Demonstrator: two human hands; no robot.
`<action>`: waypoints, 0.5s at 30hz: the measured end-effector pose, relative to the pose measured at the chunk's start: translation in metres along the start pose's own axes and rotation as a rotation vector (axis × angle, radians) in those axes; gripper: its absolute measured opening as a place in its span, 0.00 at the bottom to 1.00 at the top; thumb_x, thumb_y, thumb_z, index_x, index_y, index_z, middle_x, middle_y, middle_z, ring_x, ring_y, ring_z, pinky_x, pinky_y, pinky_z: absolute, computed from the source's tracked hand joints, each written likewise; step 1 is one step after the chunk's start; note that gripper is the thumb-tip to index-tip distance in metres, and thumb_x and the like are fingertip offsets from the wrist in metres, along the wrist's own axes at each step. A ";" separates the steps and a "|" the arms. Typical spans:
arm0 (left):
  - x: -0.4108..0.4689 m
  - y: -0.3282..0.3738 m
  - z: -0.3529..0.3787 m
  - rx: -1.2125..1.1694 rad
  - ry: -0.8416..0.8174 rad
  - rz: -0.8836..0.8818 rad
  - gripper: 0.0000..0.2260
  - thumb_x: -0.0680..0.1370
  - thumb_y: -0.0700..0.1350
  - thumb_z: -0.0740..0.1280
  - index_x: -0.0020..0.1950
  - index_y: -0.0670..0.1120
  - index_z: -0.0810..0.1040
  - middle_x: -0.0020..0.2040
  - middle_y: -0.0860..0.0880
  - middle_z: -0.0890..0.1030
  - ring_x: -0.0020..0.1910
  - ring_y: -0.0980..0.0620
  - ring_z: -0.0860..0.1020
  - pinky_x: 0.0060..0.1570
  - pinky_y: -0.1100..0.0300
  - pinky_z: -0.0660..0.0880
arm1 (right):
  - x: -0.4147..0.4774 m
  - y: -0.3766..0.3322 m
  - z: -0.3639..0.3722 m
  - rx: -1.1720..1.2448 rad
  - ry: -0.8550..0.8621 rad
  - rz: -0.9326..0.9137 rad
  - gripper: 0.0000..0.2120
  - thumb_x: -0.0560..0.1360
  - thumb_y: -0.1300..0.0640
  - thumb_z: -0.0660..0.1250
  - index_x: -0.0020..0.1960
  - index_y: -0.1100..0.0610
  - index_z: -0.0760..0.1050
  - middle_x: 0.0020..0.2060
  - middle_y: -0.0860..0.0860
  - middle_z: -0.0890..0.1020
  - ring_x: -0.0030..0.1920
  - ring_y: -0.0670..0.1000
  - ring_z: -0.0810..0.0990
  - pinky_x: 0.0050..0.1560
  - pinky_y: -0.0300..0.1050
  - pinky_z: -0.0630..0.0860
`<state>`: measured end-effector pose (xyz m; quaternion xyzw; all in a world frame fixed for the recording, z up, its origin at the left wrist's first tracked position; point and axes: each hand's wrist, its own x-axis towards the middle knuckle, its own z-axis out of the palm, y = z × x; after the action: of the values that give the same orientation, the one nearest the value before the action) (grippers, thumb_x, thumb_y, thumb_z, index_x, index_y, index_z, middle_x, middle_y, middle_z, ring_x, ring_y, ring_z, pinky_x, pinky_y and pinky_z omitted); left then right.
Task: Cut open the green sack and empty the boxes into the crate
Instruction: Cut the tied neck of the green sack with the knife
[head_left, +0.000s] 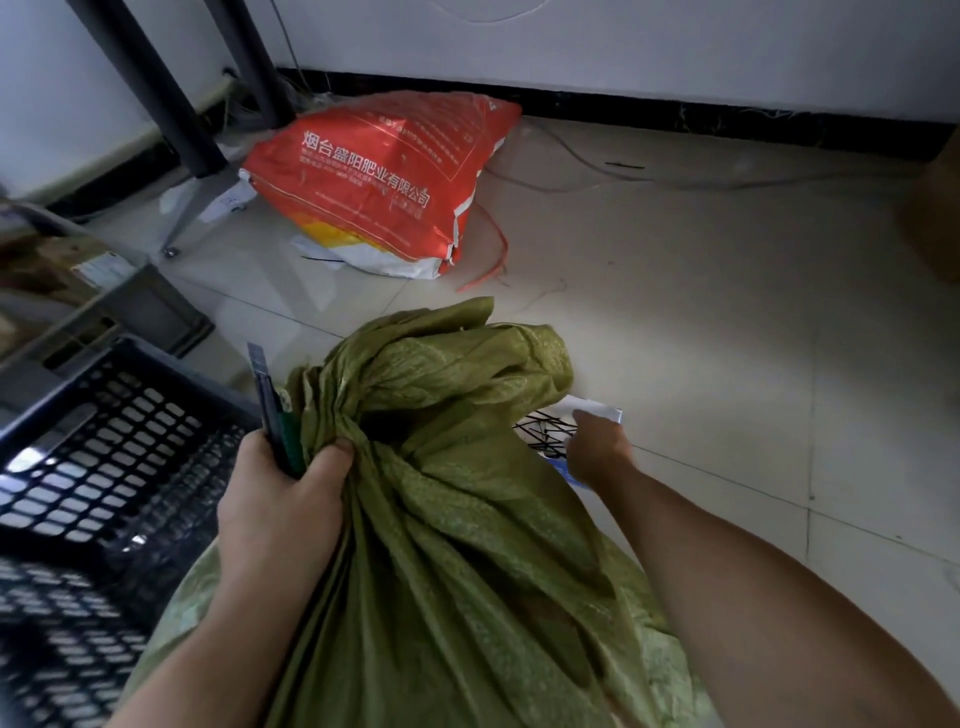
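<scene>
The green woven sack (457, 493) fills the lower middle of the head view, its neck bunched and twisted. My left hand (283, 499) grips that bunched neck and also holds a utility knife (270, 405), whose blade end points up beside the sack. My right hand (597, 452) reaches past the sack's right side to a small white and blue box (597, 413) with black cable ties (545, 434) on the floor; its fingers are hidden behind the sack, so its grip is unclear. The black perforated crate (104, 467) stands at the left, touching the sack.
A red and white printed sack (384, 176) lies on the tiled floor (727, 312) near the back wall, next to dark table legs (166, 93). Loose cords trail along the skirting. A cardboard box (935, 218) sits at the right edge. A grey bin (78, 291) is at the left.
</scene>
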<state>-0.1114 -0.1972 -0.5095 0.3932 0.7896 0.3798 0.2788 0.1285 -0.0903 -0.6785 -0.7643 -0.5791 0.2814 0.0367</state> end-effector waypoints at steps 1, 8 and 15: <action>0.001 -0.001 0.000 -0.003 -0.003 0.001 0.11 0.76 0.51 0.68 0.55 0.54 0.69 0.50 0.51 0.76 0.49 0.48 0.73 0.48 0.53 0.67 | 0.001 0.000 0.002 0.004 -0.001 -0.025 0.20 0.80 0.60 0.59 0.72 0.59 0.66 0.67 0.59 0.75 0.66 0.58 0.74 0.63 0.46 0.72; 0.002 0.000 0.007 -0.039 -0.056 0.012 0.10 0.75 0.51 0.69 0.53 0.53 0.71 0.43 0.58 0.75 0.46 0.50 0.74 0.46 0.55 0.68 | -0.011 -0.017 -0.002 -0.199 -0.042 -0.183 0.15 0.82 0.61 0.54 0.61 0.62 0.77 0.60 0.58 0.80 0.60 0.58 0.79 0.58 0.49 0.77; -0.018 0.022 0.012 -0.147 -0.189 0.038 0.09 0.74 0.52 0.70 0.51 0.53 0.75 0.46 0.55 0.81 0.45 0.53 0.79 0.39 0.59 0.72 | -0.086 -0.071 -0.084 0.643 0.243 -0.234 0.10 0.78 0.52 0.61 0.47 0.53 0.80 0.42 0.49 0.82 0.43 0.50 0.80 0.41 0.42 0.72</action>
<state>-0.0839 -0.1983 -0.4955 0.4206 0.7222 0.4032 0.3726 0.0922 -0.1227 -0.5472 -0.6701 -0.5360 0.3499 0.3757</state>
